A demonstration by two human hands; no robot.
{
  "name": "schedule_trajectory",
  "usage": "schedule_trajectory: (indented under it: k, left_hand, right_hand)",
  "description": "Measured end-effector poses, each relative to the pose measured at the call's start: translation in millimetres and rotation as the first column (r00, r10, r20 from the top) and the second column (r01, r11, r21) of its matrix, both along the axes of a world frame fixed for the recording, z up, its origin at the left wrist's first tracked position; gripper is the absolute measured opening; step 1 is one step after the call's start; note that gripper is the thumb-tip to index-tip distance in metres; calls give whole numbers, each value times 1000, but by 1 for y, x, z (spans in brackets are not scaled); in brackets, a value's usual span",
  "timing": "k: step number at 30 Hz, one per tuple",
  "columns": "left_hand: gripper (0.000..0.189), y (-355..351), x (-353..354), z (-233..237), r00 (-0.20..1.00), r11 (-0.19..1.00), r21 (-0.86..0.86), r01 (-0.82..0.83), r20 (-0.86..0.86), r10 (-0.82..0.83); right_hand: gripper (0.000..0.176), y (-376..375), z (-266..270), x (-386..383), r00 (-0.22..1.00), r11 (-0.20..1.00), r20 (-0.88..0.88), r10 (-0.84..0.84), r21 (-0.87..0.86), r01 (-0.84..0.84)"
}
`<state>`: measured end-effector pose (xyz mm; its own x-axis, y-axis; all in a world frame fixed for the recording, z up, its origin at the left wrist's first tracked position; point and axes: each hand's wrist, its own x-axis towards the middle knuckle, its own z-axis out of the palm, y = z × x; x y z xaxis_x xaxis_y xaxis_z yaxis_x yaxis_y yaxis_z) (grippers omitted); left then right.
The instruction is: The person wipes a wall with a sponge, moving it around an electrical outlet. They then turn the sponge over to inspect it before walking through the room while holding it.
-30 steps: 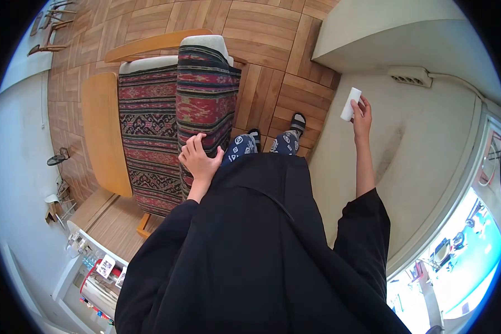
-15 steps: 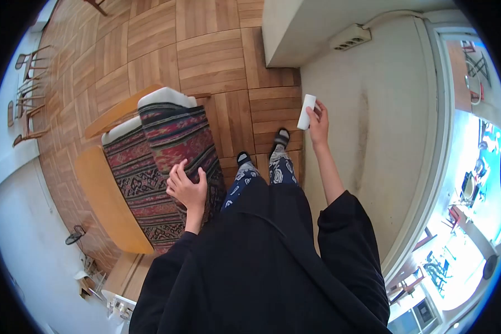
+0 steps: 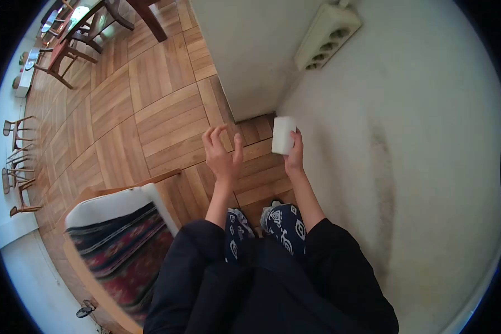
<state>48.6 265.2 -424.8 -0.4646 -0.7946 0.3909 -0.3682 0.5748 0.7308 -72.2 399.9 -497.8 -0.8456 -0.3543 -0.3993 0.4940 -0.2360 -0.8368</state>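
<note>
My right hand [image 3: 295, 154] grips a plain white rectangular block [image 3: 282, 135], held upright near the wall; the frames do not show exactly what it is. Only part of that hand shows past the block's right edge. To its left, my left hand [image 3: 222, 158] is raised over the wooden floor [image 3: 167, 125] with fingers curved and apart, holding nothing. A gap separates it from the block. Beyond both hands, a pale multi-socket power strip [image 3: 328, 38] is fixed low on the wall.
A wooden armchair with a white cushion and a dark patterned cloth [image 3: 122, 250] stands at lower left. The wall [image 3: 440, 139] closes off the right side, and its corner [image 3: 235, 106] juts out ahead. Farther away are a dark wooden table [image 3: 150, 19] and several chairs [image 3: 19, 136].
I have moved forward, leaving the armchair lower in view and the power strip closer. My left hand has come away from above the cloth toward the white block, which stays in my right hand.
</note>
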Motion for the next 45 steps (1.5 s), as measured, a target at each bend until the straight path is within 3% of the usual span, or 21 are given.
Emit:
schedule_trajectory:
  k: [4, 8, 10, 12, 13, 14, 16, 19, 22, 23, 26, 30, 34, 38, 40, 43, 45]
  left_hand:
    - [40, -35, -26, -79, 987, 964, -264, 39, -137, -78]
    - [45, -67, -39, -143, 959, 921, -382, -82, -283, -32]
    - [47, -74, -36, -194, 943, 932, -348, -100, -332, -22]
    - [49, -62, -23, -267, 959, 943, -303, -134, -278, 47]
    - [50, -47, -11, -308, 983, 944, -301, -136, -163, 89]
    - [51, -32, 5, -349, 994, 974, -215, -66, -99, 46]
    - [50, 17, 12, -335, 985, 997, 49, -52, 168, 43]
    - [48, 29, 20, -324, 986, 975, 144, 168, -45, -163]
    - [45, 20, 44, -318, 921, 928, -94, 361, 193, -339]
    - [44, 16, 49, -313, 909, 922, -72, 381, 214, -359]
    - [39, 8, 55, -302, 886, 912, 16, 410, 229, -403]
    - [35, 13, 58, -299, 903, 917, 96, 386, 162, -397]
    - [32, 15, 59, -300, 898, 912, 115, 395, 163, -409]
    - [30, 27, 52, -294, 916, 922, -14, 386, 125, -382]
    - [29, 29, 52, -292, 905, 915, -14, 404, 149, -398]
    - [26, 32, 51, -295, 899, 908, 122, 401, 137, -415]
    - [26, 31, 52, -295, 899, 916, 70, 396, 172, -402]
  right_hand:
    - [55, -24, -64, -10, 988, 1000, -153, 7, -26, -11]
    - [58, -66, -118, -12, 871, 978, -448, -203, -53, 201]
    - [60, -77, -132, -10, 760, 959, -588, -275, -114, 259]
    - [62, -71, -161, -2, 485, 910, -853, -193, 29, 414]
    - [63, -76, -164, -7, 325, 856, -938, -122, 66, 512]
    - [62, -81, -160, -9, 316, 852, -936, -157, 33, 523]
    - [59, -85, -160, 2, 337, 837, -920, -200, 18, 548]
    - [54, -112, -110, -12, 146, 819, -956, -255, -133, 558]
    - [46, -143, -33, -25, -143, 754, -949, -280, -309, 580]
    - [45, -154, -10, -29, -227, 735, -923, -312, -385, 557]
    - [45, -174, 39, -33, -271, 698, -875, -402, -484, 528]
    - [44, -168, 59, -31, -335, 653, -881, -335, -473, 591]
    - [43, -142, 11, -39, -291, 645, -909, -299, -417, 640]
    - [43, -149, -43, -47, -219, 644, -899, -379, -426, 635]
    - [43, -159, -23, -38, -249, 657, -912, -328, -409, 634]
    - [42, -173, 18, -24, -284, 658, -903, -321, -429, 620]
    - [41, -180, 37, -25, -281, 661, -898, -339, -440, 608]
